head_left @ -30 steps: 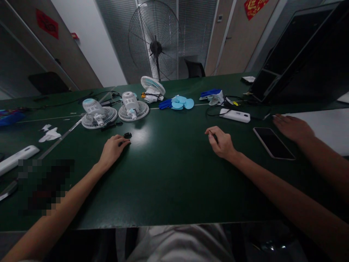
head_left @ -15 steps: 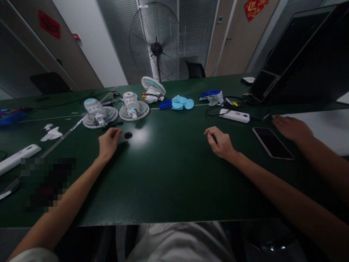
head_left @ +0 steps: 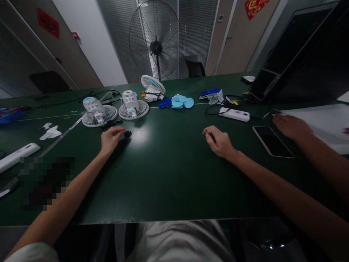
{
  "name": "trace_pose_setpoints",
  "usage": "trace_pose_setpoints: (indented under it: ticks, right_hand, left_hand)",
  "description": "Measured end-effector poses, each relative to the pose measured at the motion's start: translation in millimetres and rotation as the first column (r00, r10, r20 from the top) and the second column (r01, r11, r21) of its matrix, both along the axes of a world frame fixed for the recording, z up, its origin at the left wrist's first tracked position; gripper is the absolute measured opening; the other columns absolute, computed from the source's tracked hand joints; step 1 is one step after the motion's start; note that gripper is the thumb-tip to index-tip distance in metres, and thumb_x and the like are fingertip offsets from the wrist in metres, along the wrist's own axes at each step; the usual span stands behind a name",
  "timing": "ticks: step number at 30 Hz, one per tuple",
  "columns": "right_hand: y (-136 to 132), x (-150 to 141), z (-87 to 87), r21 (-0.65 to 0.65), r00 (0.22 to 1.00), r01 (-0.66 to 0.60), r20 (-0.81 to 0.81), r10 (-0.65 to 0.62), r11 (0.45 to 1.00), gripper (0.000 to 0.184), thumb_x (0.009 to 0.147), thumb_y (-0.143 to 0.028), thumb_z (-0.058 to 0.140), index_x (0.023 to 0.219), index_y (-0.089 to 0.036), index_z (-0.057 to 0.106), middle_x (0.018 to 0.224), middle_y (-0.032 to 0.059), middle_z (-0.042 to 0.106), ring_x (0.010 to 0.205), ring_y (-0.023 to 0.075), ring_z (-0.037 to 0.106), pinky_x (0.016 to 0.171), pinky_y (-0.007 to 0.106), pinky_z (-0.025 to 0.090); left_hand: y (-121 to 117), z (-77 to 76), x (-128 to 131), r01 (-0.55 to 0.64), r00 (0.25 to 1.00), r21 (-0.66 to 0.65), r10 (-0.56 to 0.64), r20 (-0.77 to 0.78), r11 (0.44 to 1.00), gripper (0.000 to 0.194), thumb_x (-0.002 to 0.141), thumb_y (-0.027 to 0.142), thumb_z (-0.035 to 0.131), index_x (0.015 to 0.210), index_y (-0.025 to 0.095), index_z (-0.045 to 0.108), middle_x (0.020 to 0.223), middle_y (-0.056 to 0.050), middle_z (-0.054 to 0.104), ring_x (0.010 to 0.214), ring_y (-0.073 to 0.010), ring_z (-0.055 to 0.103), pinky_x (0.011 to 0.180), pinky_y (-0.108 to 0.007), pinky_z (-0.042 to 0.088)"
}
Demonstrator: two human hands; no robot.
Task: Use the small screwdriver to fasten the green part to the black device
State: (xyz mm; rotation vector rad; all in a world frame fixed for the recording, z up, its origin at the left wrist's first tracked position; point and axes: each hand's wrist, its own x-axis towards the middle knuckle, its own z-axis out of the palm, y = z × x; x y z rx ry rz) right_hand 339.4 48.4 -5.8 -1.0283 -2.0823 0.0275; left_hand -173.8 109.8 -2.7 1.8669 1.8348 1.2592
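Note:
My left hand (head_left: 111, 139) is over the left part of the green table, thumb and fingers pinched at the near edge of a small black part (head_left: 127, 134). Its exact kind is too small to make out. Behind that hand, white desk fans (head_left: 100, 115) lie face down, and another dark piece (head_left: 116, 122) sits beside them. My right hand (head_left: 218, 141) rests right of the middle with thumb and forefinger closed together. A thin dark tip shows at those fingertips, too small to name.
Another person's hand (head_left: 291, 127) lies flat at the right, beside a phone (head_left: 273, 142) and a white sheet (head_left: 324, 120). Light blue discs (head_left: 182, 101), gloves (head_left: 212, 96) and a white power strip (head_left: 234, 114) lie farther back. A large black monitor (head_left: 302, 54) stands at the right.
My left hand has shifted slightly right, and its fingertips now meet the small black part, which has stayed in place. My right hand has hardly moved.

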Motion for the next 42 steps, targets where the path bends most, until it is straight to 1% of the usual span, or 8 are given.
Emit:
trace_pose_setpoints:
  ticks: [6, 11, 14, 19, 24, 32, 36, 42]
  right_hand:
    - [2, 0, -1.5, -0.013, 1.000, -0.010, 0.005, 0.011, 1.000, 0.011, 0.102, -0.026, 0.046, 0.106, -0.022, 0.056, 0.099, 0.0069, 0.064, 0.078, 0.0197, 0.062, 0.066, 0.033, 0.047]
    - [3, 0, -1.1, -0.005, 1.000, -0.023, 0.007, 0.023, 1.000, 0.010, 0.101, -0.025, 0.046, 0.105, -0.022, 0.055, 0.099, 0.0071, 0.064, 0.079, 0.0203, 0.063, 0.067, 0.034, 0.048]
    - [3, 0, -0.8, -0.020, 1.000, -0.027, 0.003, 0.027, 0.999, 0.010, 0.101, -0.025, 0.047, 0.105, -0.022, 0.055, 0.099, 0.0071, 0.064, 0.076, 0.0193, 0.062, 0.064, 0.033, 0.047]
    - [2, 0, -1.9, -0.027, 0.999, -0.032, 0.012, 0.032, 0.999, 0.008, 0.102, -0.024, 0.046, 0.105, -0.022, 0.053, 0.101, 0.0072, 0.063, 0.081, 0.0201, 0.063, 0.067, 0.034, 0.048]
    - [2, 0, -1.7, -0.030, 0.999, -0.050, 0.020, 0.051, 0.998, 0.008, 0.103, -0.025, 0.045, 0.106, -0.023, 0.052, 0.101, 0.0076, 0.063, 0.080, 0.0203, 0.063, 0.065, 0.034, 0.048]
    - [2, -1, -1.1, -0.034, 0.998, -0.052, 0.032, 0.053, 0.998, 0.008, 0.103, -0.025, 0.046, 0.105, -0.021, 0.054, 0.101, 0.0071, 0.064, 0.074, 0.0175, 0.060, 0.064, 0.032, 0.047]
    - [2, -1, -0.5, -0.050, 0.998, -0.050, 0.048, 0.052, 0.998, 0.010, 0.103, -0.026, 0.046, 0.104, -0.021, 0.054, 0.099, 0.0072, 0.064, 0.080, 0.0195, 0.063, 0.067, 0.032, 0.048]
    - [1, -1, -0.5, -0.057, 0.996, -0.048, 0.067, 0.052, 0.997, 0.010, 0.103, -0.027, 0.046, 0.106, -0.021, 0.054, 0.101, 0.0082, 0.064, 0.085, 0.0213, 0.065, 0.066, 0.032, 0.048]
  left_hand:
    - [7, -8.1, 1, 0.029, 0.992, -0.062, -0.021, 0.125, 0.998, 0.041, 0.080, 0.044, 0.072, 0.113, 0.019, 0.075, 0.120, -0.010, 0.074, 0.105, -0.0283, 0.072, 0.094, -0.040, 0.057]
    - [12, -12.5, 2, 0.093, 0.977, -0.110, -0.070, 0.204, 0.990, 0.048, 0.074, 0.046, 0.077, 0.112, 0.015, 0.074, 0.119, -0.014, 0.074, 0.109, -0.0287, 0.071, 0.094, -0.039, 0.058]
    - [14, -15.1, 1, 0.109, 0.970, -0.127, -0.078, 0.229, 0.986, 0.048, 0.071, 0.045, 0.080, 0.110, 0.016, 0.075, 0.116, -0.014, 0.075, 0.109, -0.0293, 0.072, 0.095, -0.039, 0.058]
    - [14, -18.8, -3, 0.089, 0.971, -0.129, -0.057, 0.234, 0.988, 0.045, 0.071, 0.042, 0.080, 0.108, 0.018, 0.077, 0.114, -0.012, 0.077, 0.107, -0.0295, 0.072, 0.099, -0.041, 0.056]
    - [13, -20.3, -5, 0.058, 0.979, -0.135, -0.030, 0.200, 0.989, 0.046, 0.071, 0.043, 0.080, 0.110, 0.019, 0.078, 0.112, -0.011, 0.077, 0.106, -0.0294, 0.073, 0.101, -0.043, 0.054]
    - [12, -19.5, -4, 0.040, 0.989, -0.129, -0.022, 0.143, 0.991, 0.048, 0.075, 0.045, 0.077, 0.114, 0.017, 0.077, 0.117, -0.012, 0.076, 0.107, -0.0270, 0.072, 0.098, -0.038, 0.055]
    - [8, -15.7, -3, -0.015, 0.999, -0.146, 0.022, 0.045, 0.989, 0.052, 0.077, 0.052, 0.074, 0.116, 0.017, 0.077, 0.113, -0.011, 0.077, 0.104, -0.0278, 0.072, 0.093, -0.036, 0.055]
    - [4, -11.3, -4, -0.072, 0.991, -0.139, 0.055, -0.126, 0.988, 0.049, 0.083, 0.058, 0.066, 0.106, 0.018, 0.079, 0.100, -0.009, 0.079, 0.093, -0.0275, 0.072, 0.082, -0.033, 0.053]
